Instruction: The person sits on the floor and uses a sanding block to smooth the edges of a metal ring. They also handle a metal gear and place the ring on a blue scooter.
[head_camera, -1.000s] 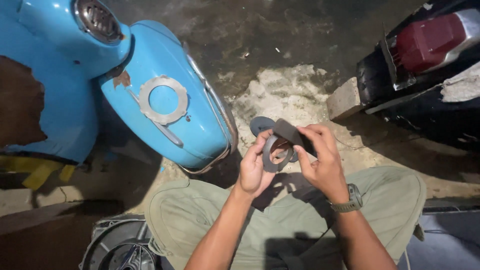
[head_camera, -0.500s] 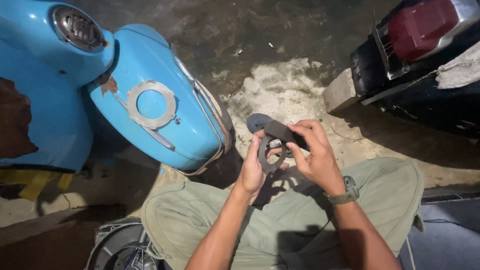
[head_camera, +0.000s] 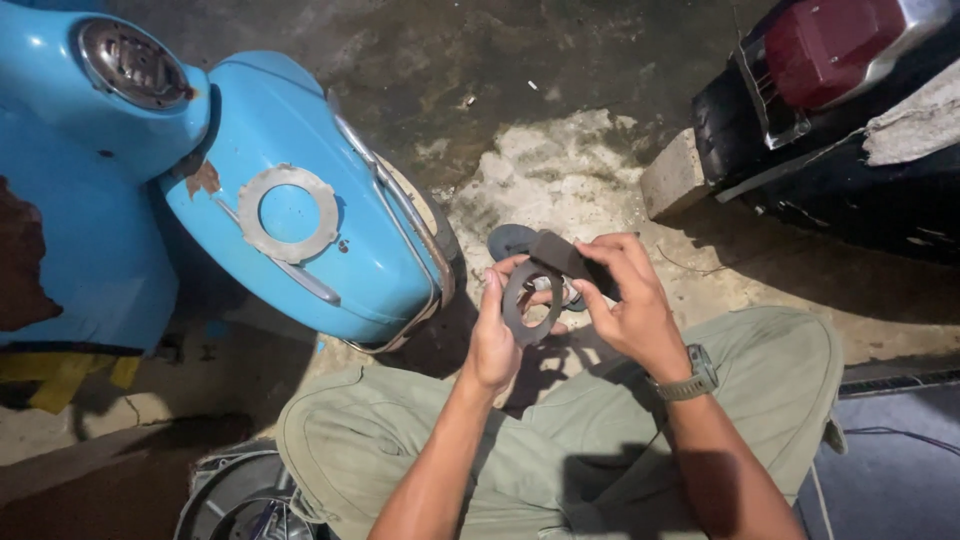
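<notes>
Left hand (head_camera: 495, 340) fingers (head_camera: 492, 290) are curling around the dark metal ring (head_camera: 528, 302), pinching its left rim, ring standing roughly upright and facing the camera. Right hand (head_camera: 625, 300) fingers (head_camera: 592, 295) are pressing together on a dark flat block (head_camera: 565, 258), holding it tilted against the upper right edge of the ring, block touching ring. Whether the block is sandpaper or a pad, cannot tell. Both hands are hovering above the knees, olive trousers (head_camera: 600, 440) filling the view below the ring. A grey wristwatch (head_camera: 692, 375) is sitting on the right wrist, below and right of the ring.

Just behind the ring, a grey-blue sandal (head_camera: 512, 240) is peeking out on the floor (head_camera: 560, 170), partly hidden by the hands. The floor is showing a pale patch above the ring, and a concrete block (head_camera: 675, 180) is lying up and right of the ring. Further right of the ring, a dark vehicle with a red tail lamp (head_camera: 830, 50) is standing. Left of the ring, a light blue scooter (head_camera: 200, 180) is standing, well apart from the hands, with a second flat grey ring (head_camera: 288, 212) lying on its side panel. A round metal part (head_camera: 235, 495) is lying far below and left of the ring, half cut off.
</notes>
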